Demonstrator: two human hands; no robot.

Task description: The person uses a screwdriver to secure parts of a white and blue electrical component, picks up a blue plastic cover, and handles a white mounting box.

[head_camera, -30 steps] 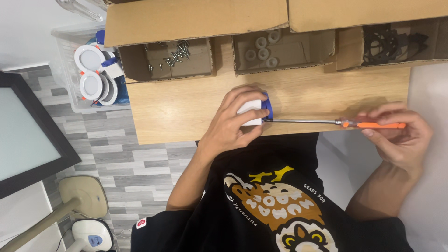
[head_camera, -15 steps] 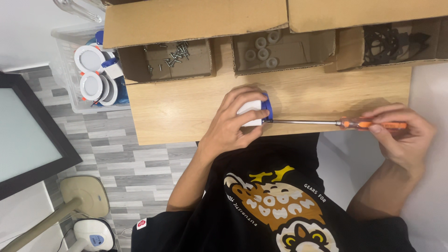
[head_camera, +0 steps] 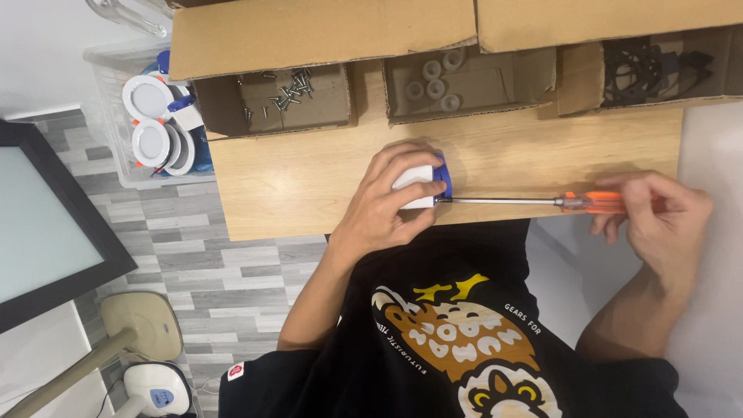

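Left hand (head_camera: 387,203) clamped fingers round small white-and-blue plastic part (head_camera: 422,186) at wooden table (head_camera: 309,186) edge, steadying it; right hand (head_camera: 658,220) gripped long orange-handled screwdriver (head_camera: 542,202), tip touching part.

Small assembly workstation: wooden bench (head_camera: 309,186), cardboard parts boxes (head_camera: 279,97) with screws (head_camera: 290,85), bin of lamp fittings (head_camera: 155,128).
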